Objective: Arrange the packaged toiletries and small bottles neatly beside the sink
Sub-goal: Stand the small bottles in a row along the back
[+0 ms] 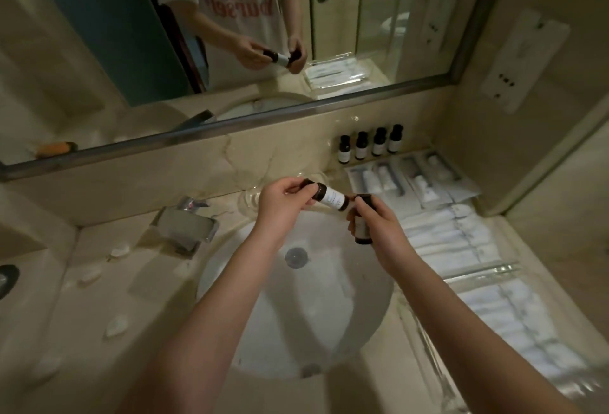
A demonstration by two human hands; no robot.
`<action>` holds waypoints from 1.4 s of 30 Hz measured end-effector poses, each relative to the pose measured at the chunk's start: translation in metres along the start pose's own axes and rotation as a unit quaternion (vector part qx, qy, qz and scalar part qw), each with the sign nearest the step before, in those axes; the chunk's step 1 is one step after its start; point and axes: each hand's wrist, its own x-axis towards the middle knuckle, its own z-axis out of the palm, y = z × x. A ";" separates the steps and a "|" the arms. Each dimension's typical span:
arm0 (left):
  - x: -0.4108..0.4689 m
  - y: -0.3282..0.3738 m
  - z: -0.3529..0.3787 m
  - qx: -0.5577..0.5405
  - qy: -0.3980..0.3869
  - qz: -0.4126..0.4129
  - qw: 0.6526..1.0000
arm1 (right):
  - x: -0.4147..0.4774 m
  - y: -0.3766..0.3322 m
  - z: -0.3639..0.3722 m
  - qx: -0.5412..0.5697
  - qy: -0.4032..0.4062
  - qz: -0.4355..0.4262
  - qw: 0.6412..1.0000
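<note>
Person stands over the round white basin (346, 315), one small bottle in each hand.

Left hand (283, 198): fingers closed on a dark brown bottle with white label (331, 200), held nearly horizontal, cap end inside the fingers, base pointing to 3 o'clock. Right hand (375, 229): wrapped around a second dark brown bottle (362, 222), roughly upright, cap up. The two bottles sit very close at the first one's base; contact can't be confirmed.

Target zone is at 1 o'clock from the hands: a row of four dark bottles with white labels (369, 144) standing against the beige marble backsplash (230, 163), caps up, labels forward. Just in front of the row, clear-wrapped toiletry packets (408, 179) lie side by side on the counter; folded white towels (461, 242) sit at 3 o'clock.

Judged step: adding the two held bottles to the row. To do it well:
- turn the left bottle upright before setting it down
- place one at a time, at an open end of the row; the 9 o'clock end looks clearer
- match label facing and spacing
- lower straight down, since a sideways nudge could topple the row
- keep forearms clear of the chrome faucet (188, 226) at 9 o'clock.
</note>
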 end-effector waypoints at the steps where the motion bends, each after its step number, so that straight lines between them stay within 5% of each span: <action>1: 0.005 0.004 0.009 0.010 -0.001 0.003 1.000 | 0.005 -0.002 -0.011 0.009 0.010 0.002 1.000; 12: 0.073 0.018 0.098 0.162 -0.033 0.054 0.985 | 0.081 -0.023 -0.103 0.002 0.052 -0.037 0.998; 33: 0.147 0.013 0.146 0.160 -0.035 0.059 0.985 | 0.210 -0.034 -0.153 -0.140 0.181 -0.048 0.972; 42: 0.157 0.008 0.135 0.150 -0.040 0.039 0.987 | 0.243 -0.024 -0.159 -0.238 0.102 -0.049 0.965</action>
